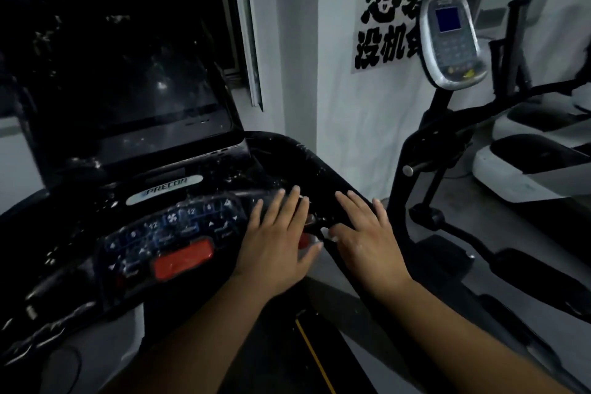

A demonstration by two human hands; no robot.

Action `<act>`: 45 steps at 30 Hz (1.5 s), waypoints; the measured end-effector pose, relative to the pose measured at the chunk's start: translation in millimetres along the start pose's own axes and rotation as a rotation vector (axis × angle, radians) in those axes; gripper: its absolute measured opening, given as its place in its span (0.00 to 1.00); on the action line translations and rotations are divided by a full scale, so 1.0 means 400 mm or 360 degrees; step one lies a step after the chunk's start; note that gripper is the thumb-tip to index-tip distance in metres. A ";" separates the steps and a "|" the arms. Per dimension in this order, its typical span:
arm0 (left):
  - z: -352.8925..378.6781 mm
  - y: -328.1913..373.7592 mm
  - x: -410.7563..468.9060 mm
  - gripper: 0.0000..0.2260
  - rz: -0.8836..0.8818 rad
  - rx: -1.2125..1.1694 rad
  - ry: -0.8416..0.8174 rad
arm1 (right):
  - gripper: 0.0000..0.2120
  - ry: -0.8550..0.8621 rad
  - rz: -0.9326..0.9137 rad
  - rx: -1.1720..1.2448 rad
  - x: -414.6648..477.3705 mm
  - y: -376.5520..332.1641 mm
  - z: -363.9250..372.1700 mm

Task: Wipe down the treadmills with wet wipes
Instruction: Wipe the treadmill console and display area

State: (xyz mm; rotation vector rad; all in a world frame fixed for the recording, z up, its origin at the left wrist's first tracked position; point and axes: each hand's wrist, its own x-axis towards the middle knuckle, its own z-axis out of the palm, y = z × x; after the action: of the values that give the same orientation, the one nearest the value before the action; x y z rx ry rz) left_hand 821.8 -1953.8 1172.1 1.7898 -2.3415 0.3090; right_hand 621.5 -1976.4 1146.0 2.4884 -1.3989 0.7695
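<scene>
Black Precor treadmill [80, 201] across left and centre; neighbouring machine [412, 150] with oval silver console [451, 38] at right, before a lettered wall poster [393, 9]. Dark screen [128, 73] above droplet-speckled keypad [166, 230]. Left hand [278, 246] flat, fingers spread, on keypad's right end; right hand [367, 240] flat, fingers spread, on right handrail [319, 166]. Red stop button [184, 259] below keypad. Small red-and-white item [308, 238] between thumbs, too blurred to identify.

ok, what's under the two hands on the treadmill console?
The left hand covers the right end of the keypad; the right hand lies over the black side rail. A red-and-white scrap shows between them. Whether a wipe lies beneath either palm is hidden.
</scene>
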 end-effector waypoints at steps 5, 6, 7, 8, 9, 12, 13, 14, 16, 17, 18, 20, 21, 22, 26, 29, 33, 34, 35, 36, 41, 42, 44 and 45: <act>0.099 -0.065 0.188 0.37 0.0085 -0.0114 -0.0104 | 0.04 -0.0077 0.0089 -0.0029 0.146 0.099 0.111; 0.117 -0.080 0.226 0.37 0.0115 -0.0126 -0.0130 | 0.05 -0.0108 0.0107 -0.0041 0.172 0.117 0.133; 0.137 -0.096 0.265 0.38 0.0145 -0.0130 -0.0146 | 0.05 -0.0134 0.0132 -0.0056 0.200 0.134 0.156; 0.160 -0.114 0.305 0.38 0.0175 -0.0129 -0.0157 | 0.05 -0.0144 0.0160 -0.0083 0.229 0.153 0.181; 0.180 -0.130 0.343 0.38 0.0208 -0.0131 -0.0173 | 0.05 -0.0145 0.0203 -0.0119 0.255 0.170 0.205; 0.239 -0.176 0.451 0.38 0.0331 -0.0152 -0.0195 | 0.04 -0.0115 0.0349 -0.0244 0.326 0.214 0.260; 0.259 -0.188 0.483 0.37 0.0378 -0.0170 -0.0192 | 0.04 -0.0103 0.0396 -0.0276 0.347 0.227 0.276; 0.274 -0.199 0.510 0.37 0.0422 -0.0187 -0.0197 | 0.05 -0.0093 0.0454 -0.0289 0.363 0.237 0.288; 0.302 -0.218 0.565 0.37 0.0524 -0.0210 -0.0234 | 0.06 -0.0071 0.0655 -0.0276 0.392 0.255 0.317; 0.314 -0.224 0.587 0.37 0.0566 -0.0222 -0.0262 | 0.07 -0.0098 0.0761 -0.0258 0.394 0.259 0.335; 0.324 -0.228 0.609 0.36 0.0600 -0.0233 -0.0303 | 0.07 -0.0147 0.0843 -0.0235 0.385 0.257 0.356; 0.348 -0.238 0.647 0.36 0.0661 -0.0239 -0.0405 | 0.13 -0.0282 0.0911 -0.0194 0.340 0.232 0.402; 0.362 -0.242 0.662 0.36 0.0685 -0.0235 -0.0460 | 0.20 -0.0357 0.0911 -0.0199 0.308 0.210 0.423; 0.376 -0.246 0.676 0.37 0.0702 -0.0232 -0.0498 | 0.26 -0.0416 0.0900 -0.0231 0.276 0.184 0.435; 0.424 -0.255 0.715 0.44 0.0743 -0.0216 -0.0548 | 0.32 -0.0509 0.0962 -0.0472 0.230 0.153 0.442; 0.445 -0.266 0.720 0.43 0.0737 -0.0240 -0.0552 | 0.37 -0.0535 0.1163 -0.0385 0.315 0.176 0.461; 0.469 -0.315 0.731 0.41 0.0747 -0.0260 -0.0608 | 0.35 -0.0641 0.0907 -0.0315 0.343 0.148 0.486; 0.474 -0.328 0.734 0.40 0.0769 -0.0281 -0.0635 | 0.34 -0.0682 0.0830 -0.0339 0.317 0.145 0.476; 0.478 -0.337 0.738 0.40 0.0795 -0.0307 -0.0648 | 0.34 -0.0692 0.0796 -0.0358 0.295 0.152 0.462; 0.482 -0.343 0.743 0.39 0.0813 -0.0335 -0.0640 | 0.34 -0.0687 0.0834 -0.0371 0.287 0.163 0.449; 0.498 -0.356 0.746 0.35 0.0846 -0.0393 -0.0590 | 0.41 -0.0739 0.1082 -0.0245 0.424 0.185 0.489; 0.502 -0.364 0.748 0.35 0.0846 -0.0374 -0.0558 | 0.41 -0.0742 0.0973 -0.0251 0.425 0.169 0.491; 0.503 -0.381 0.753 0.33 0.0820 -0.0353 -0.0523 | 0.37 -0.0717 0.0760 -0.0277 0.379 0.145 0.482; 0.507 -0.390 0.754 0.33 0.0812 -0.0343 -0.0521 | 0.36 -0.0711 0.0701 -0.0300 0.352 0.149 0.475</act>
State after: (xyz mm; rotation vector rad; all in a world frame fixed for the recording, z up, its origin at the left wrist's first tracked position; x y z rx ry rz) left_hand 890.7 -2328.4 1065.4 1.1998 -2.9072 -0.1869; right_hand 697.0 -2188.6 1052.8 2.3159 -2.1022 0.1188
